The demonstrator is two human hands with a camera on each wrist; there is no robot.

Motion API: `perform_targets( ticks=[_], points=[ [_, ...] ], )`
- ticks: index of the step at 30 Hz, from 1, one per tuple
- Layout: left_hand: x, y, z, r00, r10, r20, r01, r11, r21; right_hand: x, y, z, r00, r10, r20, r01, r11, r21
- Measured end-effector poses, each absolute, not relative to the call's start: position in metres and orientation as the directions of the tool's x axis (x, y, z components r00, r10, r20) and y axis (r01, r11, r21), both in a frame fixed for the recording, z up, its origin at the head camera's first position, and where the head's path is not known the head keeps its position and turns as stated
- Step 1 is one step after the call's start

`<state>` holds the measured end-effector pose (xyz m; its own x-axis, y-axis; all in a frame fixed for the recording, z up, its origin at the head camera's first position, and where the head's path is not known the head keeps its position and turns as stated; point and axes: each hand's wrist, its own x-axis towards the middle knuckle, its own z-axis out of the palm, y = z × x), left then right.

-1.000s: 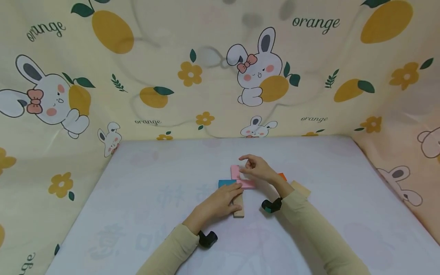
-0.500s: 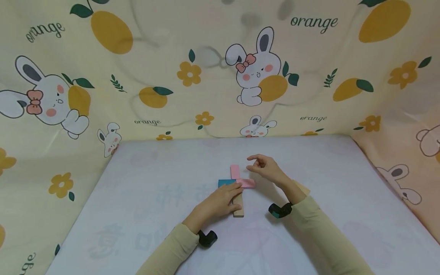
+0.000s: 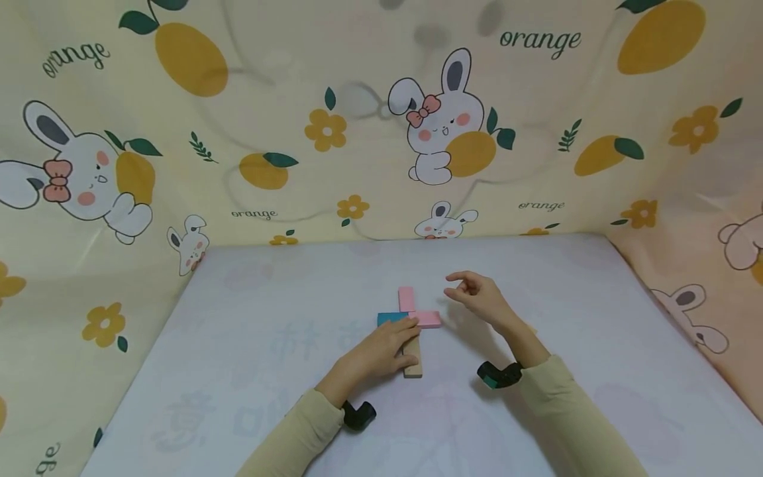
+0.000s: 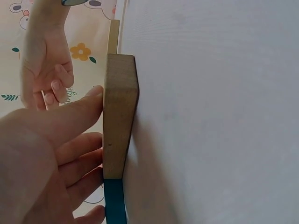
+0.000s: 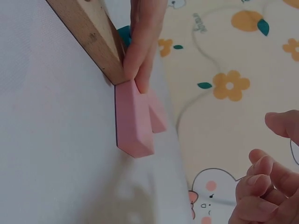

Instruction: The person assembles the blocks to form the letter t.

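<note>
Several flat blocks lie joined in a cross shape on the white table. In the head view, a plain wooden block (image 3: 412, 366) points toward the person, a blue block (image 3: 390, 318) goes left, one pink block (image 3: 428, 319) goes right and another pink block (image 3: 406, 299) points away. My left hand (image 3: 372, 348) rests on top of them where they meet, its fingers fairly straight on the wooden and blue blocks (image 4: 114, 200). To the right, my right hand (image 3: 483, 299) hovers over the table holding nothing, fingers loosely bent.
Just past my right forearm peeks the corner of another wooden block (image 3: 533, 328); the rest of it is hidden. Cloth printed with rabbits and oranges (image 3: 357, 165) walls the white table (image 3: 268, 397) at the back and sides.
My right hand has drawn away from the far pink block, moving right. Its arm now covers the orange block and most of the loose wooden one. My left hand and the joined blocks stay put.
</note>
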<state>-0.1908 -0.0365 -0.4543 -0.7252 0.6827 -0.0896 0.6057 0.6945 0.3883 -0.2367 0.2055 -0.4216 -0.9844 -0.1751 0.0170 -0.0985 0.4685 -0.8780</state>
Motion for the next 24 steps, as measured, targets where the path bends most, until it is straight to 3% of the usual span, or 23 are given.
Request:
perform_targets(
  ticks=[24],
  points=[
    [-0.189,-0.038,-0.452,-0.719,0.691,-0.074,0.621,0.686,0.379,-0.214,0.222,-0.424,-0.996,-0.087,0.02,-0.061,0.504,-0.862]
  ],
)
